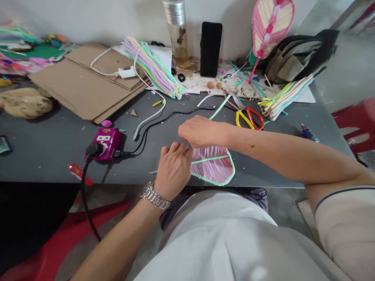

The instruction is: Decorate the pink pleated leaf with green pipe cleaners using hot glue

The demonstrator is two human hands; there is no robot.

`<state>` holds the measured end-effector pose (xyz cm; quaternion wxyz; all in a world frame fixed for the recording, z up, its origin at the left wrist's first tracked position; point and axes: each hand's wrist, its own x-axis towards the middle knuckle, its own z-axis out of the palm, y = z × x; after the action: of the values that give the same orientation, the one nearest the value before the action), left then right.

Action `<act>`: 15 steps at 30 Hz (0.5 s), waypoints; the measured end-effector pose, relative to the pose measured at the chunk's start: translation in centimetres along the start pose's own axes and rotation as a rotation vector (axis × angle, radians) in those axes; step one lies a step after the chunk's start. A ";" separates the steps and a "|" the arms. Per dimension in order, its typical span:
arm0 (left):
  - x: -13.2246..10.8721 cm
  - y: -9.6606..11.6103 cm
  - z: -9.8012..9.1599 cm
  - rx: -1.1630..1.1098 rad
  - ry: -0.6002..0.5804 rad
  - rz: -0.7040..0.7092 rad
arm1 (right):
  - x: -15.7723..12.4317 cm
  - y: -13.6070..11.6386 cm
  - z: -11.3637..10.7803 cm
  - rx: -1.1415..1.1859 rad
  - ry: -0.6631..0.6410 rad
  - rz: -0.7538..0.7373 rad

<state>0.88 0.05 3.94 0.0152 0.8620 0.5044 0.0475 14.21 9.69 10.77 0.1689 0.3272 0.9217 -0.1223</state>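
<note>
A leaf-shaped piece of fuzzy purple and pink pipe cleaners [208,168], edged and centre-lined in mint green, lies at the table's front edge. My left hand [174,166], with a metal watch at the wrist, is closed on its left end. Just above it, my right hand [197,132] is closed with bent fingers touching the left hand's. What the right fingers grip is hidden under the hand. From behind the right wrist a mint-green pipe cleaner [220,107] runs up and to the right. Scissors [249,118] with red and yellow handles lie beyond my right forearm.
A purple power adapter [106,143] with black cables stands left. Farther back are cardboard sheets [76,84], a pastel pipe-cleaner bundle [156,70], a bottle [179,37], a phone [211,48] and a pink leaf-shaped fan [272,25]. Another bundle [285,97] lies right.
</note>
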 end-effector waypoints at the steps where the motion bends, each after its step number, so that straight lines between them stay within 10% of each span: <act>1: 0.0 0.0 0.0 -0.007 -0.005 -0.001 | 0.0 0.1 -0.1 -0.006 0.006 -0.010; 15: -0.8 0.2 0.8 0.006 0.056 -0.044 | -1.3 1.1 -0.5 -0.087 -0.013 0.080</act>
<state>0.72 -0.70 3.13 -0.0004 0.8492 0.5235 0.0695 15.70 9.96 11.61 0.1934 0.3555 0.9112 -0.0775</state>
